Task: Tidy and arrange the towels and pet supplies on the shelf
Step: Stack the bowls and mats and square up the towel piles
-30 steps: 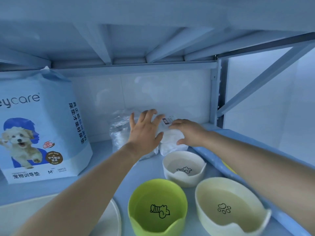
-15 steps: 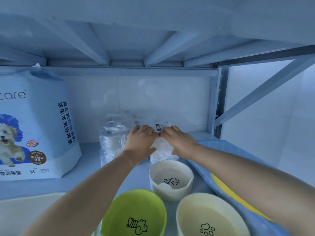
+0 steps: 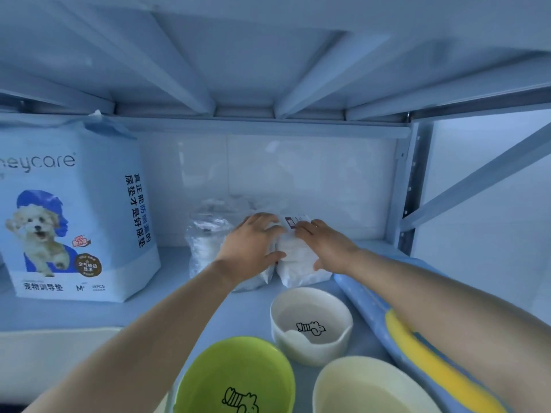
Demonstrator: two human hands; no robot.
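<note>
Several clear-wrapped white towel packs stand at the back of the blue shelf (image 3: 167,296). My left hand (image 3: 250,245) curls over the top of the middle towel pack (image 3: 256,280), thumb against its front. My right hand (image 3: 326,245) grips the right towel pack (image 3: 296,263), which bears a barcode label, with fingers on top and thumb low on its side. The two packs touch each other. A third towel pack (image 3: 205,242) stands just left of them, untouched.
A tall pet training pad bag (image 3: 74,210) stands at the left. In front are a white bowl (image 3: 311,311), a green bowl (image 3: 235,371) and a cream bowl (image 3: 366,389). A blue and yellow roll (image 3: 417,341) lies under my right forearm. A white tray (image 3: 44,353) is at lower left.
My left hand, spread open above the packs a second ago, has come down and closed over the middle pack. My right hand stays on the right pack. The view shifted slightly.
</note>
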